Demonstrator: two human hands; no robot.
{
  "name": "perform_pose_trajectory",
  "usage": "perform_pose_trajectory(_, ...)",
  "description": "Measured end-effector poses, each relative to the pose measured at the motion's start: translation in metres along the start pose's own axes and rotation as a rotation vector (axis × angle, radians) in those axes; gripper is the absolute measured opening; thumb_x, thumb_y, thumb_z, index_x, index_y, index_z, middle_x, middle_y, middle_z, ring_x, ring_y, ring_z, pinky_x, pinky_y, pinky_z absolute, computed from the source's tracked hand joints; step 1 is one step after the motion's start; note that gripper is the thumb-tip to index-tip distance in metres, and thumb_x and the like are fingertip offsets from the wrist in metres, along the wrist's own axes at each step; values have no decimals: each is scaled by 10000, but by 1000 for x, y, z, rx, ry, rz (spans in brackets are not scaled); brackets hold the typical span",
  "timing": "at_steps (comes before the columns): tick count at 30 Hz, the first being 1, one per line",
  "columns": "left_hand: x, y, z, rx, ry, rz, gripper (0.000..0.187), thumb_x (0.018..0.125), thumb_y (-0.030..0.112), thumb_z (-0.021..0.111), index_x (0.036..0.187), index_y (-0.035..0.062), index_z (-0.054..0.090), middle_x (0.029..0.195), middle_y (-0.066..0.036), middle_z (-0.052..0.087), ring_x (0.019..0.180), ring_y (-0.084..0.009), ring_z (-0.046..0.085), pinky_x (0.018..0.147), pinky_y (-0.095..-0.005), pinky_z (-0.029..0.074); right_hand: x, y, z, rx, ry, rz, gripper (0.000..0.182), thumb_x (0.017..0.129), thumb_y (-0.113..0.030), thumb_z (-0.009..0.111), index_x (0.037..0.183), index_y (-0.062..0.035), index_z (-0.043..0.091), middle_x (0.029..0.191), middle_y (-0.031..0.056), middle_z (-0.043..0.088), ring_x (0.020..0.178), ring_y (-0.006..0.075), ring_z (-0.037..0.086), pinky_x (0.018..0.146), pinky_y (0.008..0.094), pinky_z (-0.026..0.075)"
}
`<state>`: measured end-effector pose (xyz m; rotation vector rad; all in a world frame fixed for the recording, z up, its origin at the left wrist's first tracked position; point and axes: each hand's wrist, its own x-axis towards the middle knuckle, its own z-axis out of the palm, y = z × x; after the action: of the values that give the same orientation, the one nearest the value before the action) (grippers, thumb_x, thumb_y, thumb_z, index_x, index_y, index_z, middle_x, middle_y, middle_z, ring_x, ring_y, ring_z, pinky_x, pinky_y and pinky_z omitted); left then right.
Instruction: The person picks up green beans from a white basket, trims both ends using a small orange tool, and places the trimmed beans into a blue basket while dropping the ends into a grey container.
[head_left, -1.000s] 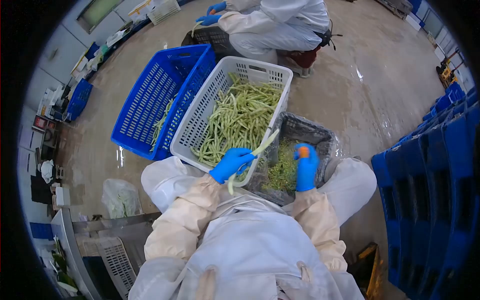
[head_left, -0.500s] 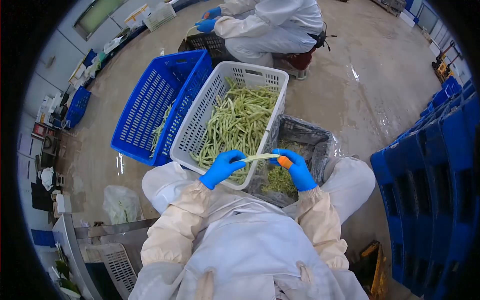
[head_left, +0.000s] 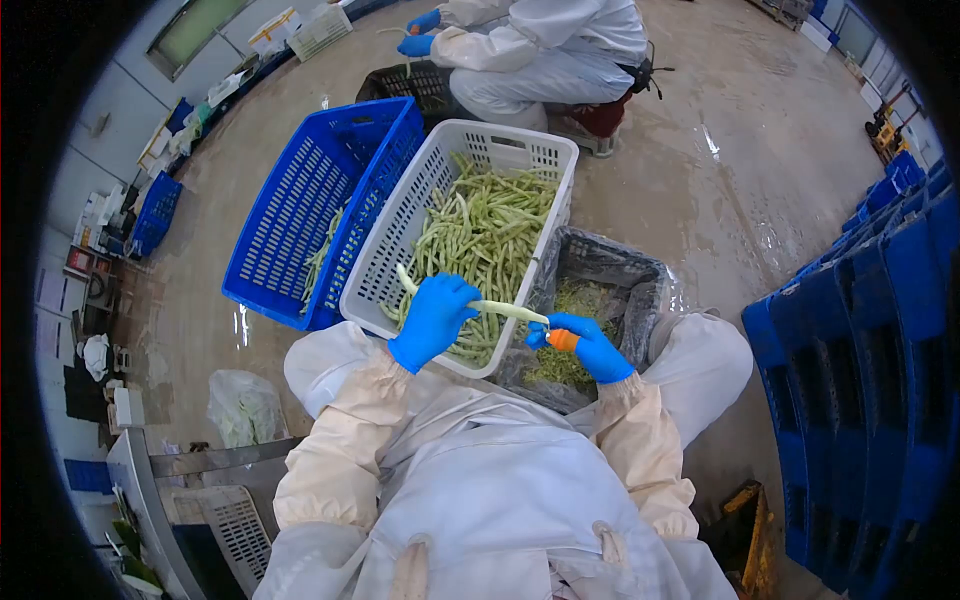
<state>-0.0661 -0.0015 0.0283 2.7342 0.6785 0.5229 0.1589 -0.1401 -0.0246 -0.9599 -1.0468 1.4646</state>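
That long pale green bean [head_left: 490,307] looks light and a bit bendy, so I'd say it's best gripped near the middle, like the left hand [head_left: 432,318] does with fingers curled round it over the white basket [head_left: 395,245]. The right hand [head_left: 582,343] pinches a small orange tool [head_left: 563,340] at the bean's tip, just above the dark scrap crate [head_left: 640,285].

Single head-mounted view, looking forward and steeply down from above the wearer's chest and lap, through a wide fisheye lens with a dark circular border. The left hand [head_left: 432,320] and right hand [head_left: 585,345] sit near the centre, close to the lens. The white crate [head_left: 400,225] lies just beyond them, the blue crate [head_left: 300,205] to its left, and a seated co-worker [head_left: 545,45] at the far edge. Stacked blue crates [head_left: 870,380] curve along the right margin.
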Motion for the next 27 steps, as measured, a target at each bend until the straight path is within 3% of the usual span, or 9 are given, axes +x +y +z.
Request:
perform_pose_trajectory(14,6,2,-7,238,-81,92,284,629,94,689,890,101,578,821,-71,524,800,-281,487,701,-379,374,6,27,0,-200,127,16,191,864,-152,503,879,23,577,733,37,564,664,114,504,636,282,439)
perform_pose_trajectory(17,6,2,2,178,-12,68,257,630,94,691,863,92,583,812,-72,524,796,-284,489,696,-378,386,7,30,-2,-394,188,3,186,853,-139,503,888,31,570,699,32,549,638,113,489,610,277,429)
perform_pose_trajectory(19,2,5,16,31,69,-17,225,633,82,690,835,78,591,791,-82,513,780,-295,479,683,-376,397,9,33,2,-387,424,-97,193,853,-150,500,872,26,578,672,33,542,616,115,488,590,276,425)
perform_pose_trajectory(20,0,8,25,29,70,-18,225,633,82,690,835,78,591,791,-82,513,780,-295,479,683,-376,397,12,33,6,-388,423,-95,193,853,-150,500,872,26,578,672,33,542,616,115,488,590,276,425)
perform_pose_trajectory(22,-5,15,48,-196,182,-198,211,635,59,693,819,72,590,772,-87,496,758,-277,490,658,-368,403,16,34,13,146,718,-71,203,847,-168,505,853,14,594,656,32,541,603,114,487,577,278,425)
perform_pose_trajectory(23,-10,20,65,-199,184,-200,211,635,59,693,819,72,590,772,-87,496,758,-277,490,658,-368,403,15,40,7,142,717,-68,203,847,-168,505,853,14,594,656,32,541,603,114,487,577,278,425)
perform_pose_trajectory(25,-14,33,92,-697,221,-510,196,674,65,698,834,45,585,739,-59,522,682,-190,508,620,-303,412,15,43,-3,535,532,-190,182,841,-161,522,880,-2,602,685,33,551,622,124,514,619,281,442)
perform_pose_trajectory(26,-14,36,98,-924,185,-626,173,721,90,690,839,26,581,717,-22,539,630,-107,489,588,-245,401,15,38,1,530,532,-187,182,841,-161,522,880,-2,602,685,33,551,622,124,514,619,281,442)
perform_pose_trajectory(27,-12,36,103,-928,187,-629,173,721,90,690,839,26,581,717,-22,539,630,-107,489,588,-245,401,15,36,8,402,536,-110,190,837,-164,522,859,5,604,666,31,543,597,115,494,609,273,439)
